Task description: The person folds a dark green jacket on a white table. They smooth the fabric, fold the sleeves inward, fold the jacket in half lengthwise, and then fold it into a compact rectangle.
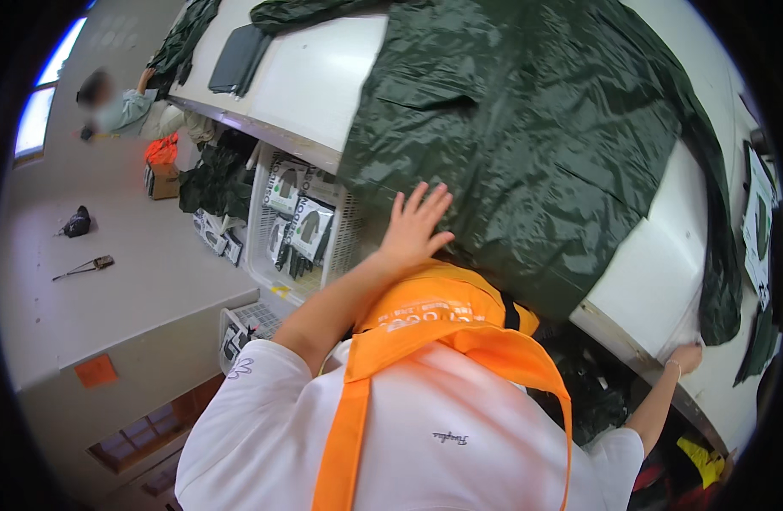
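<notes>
A large dark green raincoat (544,128) lies spread over a white table (315,77), its lower edge hanging over the near side. My left hand (413,226) rests flat on the coat's near left corner with its fingers spread, holding nothing. My right hand (686,356) sits at the table's front edge on the right, beside the coat's hanging hem; I cannot make out its grip. An orange bag (438,311) with an orange strap hangs across my white shirt between my arms.
Under the table stands a white plastic basket (263,255) holding several packaged dark garments. A flat dark folded item (236,58) lies at the table's far left. Another person (123,102) crouches at the far left. A tool (86,267) lies on the floor. Printed packages (757,226) sit at the right.
</notes>
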A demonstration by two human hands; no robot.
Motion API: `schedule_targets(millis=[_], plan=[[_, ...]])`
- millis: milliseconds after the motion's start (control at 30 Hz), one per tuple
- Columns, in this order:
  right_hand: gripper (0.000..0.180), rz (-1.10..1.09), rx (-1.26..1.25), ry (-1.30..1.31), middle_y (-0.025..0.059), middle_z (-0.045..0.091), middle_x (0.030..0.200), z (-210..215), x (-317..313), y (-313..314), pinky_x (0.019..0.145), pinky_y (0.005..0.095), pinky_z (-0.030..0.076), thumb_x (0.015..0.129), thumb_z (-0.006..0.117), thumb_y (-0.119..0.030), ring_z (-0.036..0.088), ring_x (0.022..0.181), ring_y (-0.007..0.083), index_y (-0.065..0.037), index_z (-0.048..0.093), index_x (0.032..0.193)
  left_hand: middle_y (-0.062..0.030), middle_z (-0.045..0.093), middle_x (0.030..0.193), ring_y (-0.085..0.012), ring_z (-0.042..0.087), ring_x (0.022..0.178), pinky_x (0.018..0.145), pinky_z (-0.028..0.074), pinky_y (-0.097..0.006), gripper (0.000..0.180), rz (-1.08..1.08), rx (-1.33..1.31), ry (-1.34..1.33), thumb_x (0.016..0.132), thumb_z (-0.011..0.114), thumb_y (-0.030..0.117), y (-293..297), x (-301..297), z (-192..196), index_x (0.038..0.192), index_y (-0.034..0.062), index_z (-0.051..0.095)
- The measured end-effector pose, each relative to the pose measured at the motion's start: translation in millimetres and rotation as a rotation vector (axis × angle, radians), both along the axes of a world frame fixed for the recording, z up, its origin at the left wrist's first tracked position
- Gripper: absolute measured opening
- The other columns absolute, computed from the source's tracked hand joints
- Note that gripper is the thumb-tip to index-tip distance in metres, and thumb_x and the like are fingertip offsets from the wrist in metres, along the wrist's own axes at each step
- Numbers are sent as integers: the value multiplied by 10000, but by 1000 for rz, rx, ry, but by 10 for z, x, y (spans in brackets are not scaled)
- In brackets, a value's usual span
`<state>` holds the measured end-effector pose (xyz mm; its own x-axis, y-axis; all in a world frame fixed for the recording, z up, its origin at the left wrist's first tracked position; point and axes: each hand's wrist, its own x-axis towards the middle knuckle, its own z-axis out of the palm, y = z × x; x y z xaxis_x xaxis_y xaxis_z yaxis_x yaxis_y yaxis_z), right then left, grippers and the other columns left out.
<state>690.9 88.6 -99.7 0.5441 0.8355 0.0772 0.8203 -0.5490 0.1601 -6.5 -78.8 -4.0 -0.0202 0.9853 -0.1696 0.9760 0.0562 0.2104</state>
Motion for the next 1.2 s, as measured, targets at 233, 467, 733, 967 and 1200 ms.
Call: schedule_targets(millis=[233, 467, 733, 967, 1200], plan=[[355, -517, 913, 706, 246, 660, 834, 391, -1153, -498, 537, 405, 524, 863, 413, -176, 658, 674, 330, 91, 641, 922, -123, 431, 1350, -308, 382, 1247, 1018, 296, -434, 525, 12, 269, -262, 794, 641, 263, 355, -863, 190, 1254, 66, 481], [296, 388, 472, 1004, 44, 598, 838, 1072, -4424, -7, 588, 266, 459, 861, 625, -164, 545, 662, 129, -16, 522, 1095, -110, 461, 1314, -324, 410, 1220, 1003, 321, -439, 510, -72, 395, -12, 741, 687, 174, 1393, -2066, 143, 1218, 112, 517], [397, 839, 65, 856, 94, 626, 934, 1173, -7161, 408, 658, 369, 497, 809, 624, -114, 617, 765, 312, -128, 524, 1193, -86, 664, 782, -235, 636, 750, 677, 497, -322, 204, 4, 115, -592, 793, 684, 251, 2421, -2719, -222, 863, 60, 693], [215, 482, -58, 1304, 60, 598, 705, 779, -7357, 962, 565, 313, 478, 943, 473, -174, 613, 578, 183, -54, 608, 1059, -39, 639, 687, -198, 613, 661, 587, 465, -329, 275, 206, 115, -522, 735, 739, 323, 2679, -2626, -164, 834, 82, 648], [296, 149, -173, 1496, 83, 589, 714, 803, -7378, 1220, 472, 255, 478, 986, 371, -205, 617, 526, 152, -2, 576, 1050, -64, 559, 807, -242, 534, 806, 722, 460, -346, 237, 17, 180, -473, 681, 781, 212, 1794, -2699, 45, 786, 53, 639]])
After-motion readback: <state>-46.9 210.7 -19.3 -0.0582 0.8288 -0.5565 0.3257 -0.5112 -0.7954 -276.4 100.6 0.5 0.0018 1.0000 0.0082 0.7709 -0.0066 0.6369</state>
